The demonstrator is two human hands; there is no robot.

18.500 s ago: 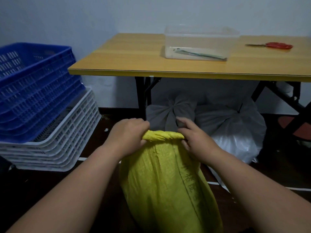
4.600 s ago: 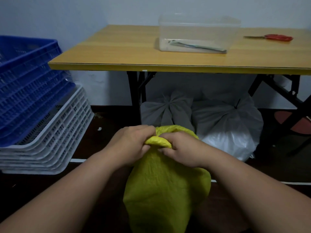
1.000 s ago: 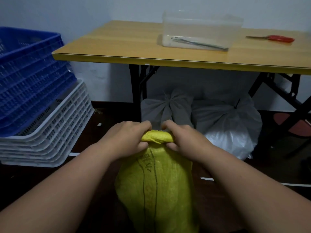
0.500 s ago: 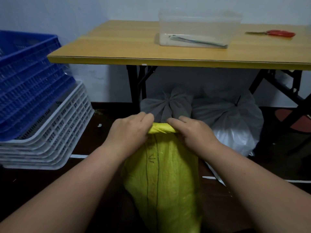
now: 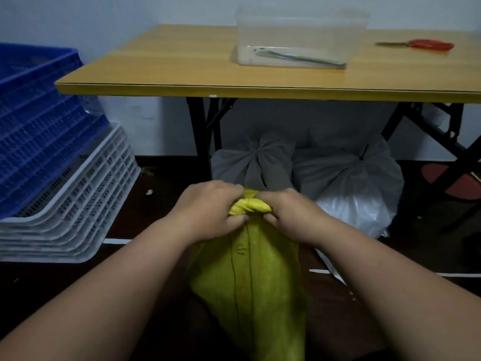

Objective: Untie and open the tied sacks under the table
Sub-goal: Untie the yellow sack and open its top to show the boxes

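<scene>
yellow sack: nearest, standing on the floor in front of the table, between the two forearms; woven cloth that looks soft and floppy, probably light to tip but bulky.
sack neck: rolled and bunched into a tight wad at the top; judged the right place to take hold, since the body below would only slump.
left hand: fingers curled round the left side of the bunched neck, gripping it.
right hand: fingers curled over the right side of the neck, pinching the roll; the two hands almost touch.
floor: dark, with open room to the left of the sack for pulling the mouth apart.
white crates: stacked at the left, a blue crate on top, well apart from the hands.
grey sack: under the table, tied shut, just behind the hands.
white sack: beside it to the right, tied with a dark tie.
table: front edge overhangs both far sacks; its legs limit reach.
clear box: on the tabletop, red-handled tool near the right end.
</scene>
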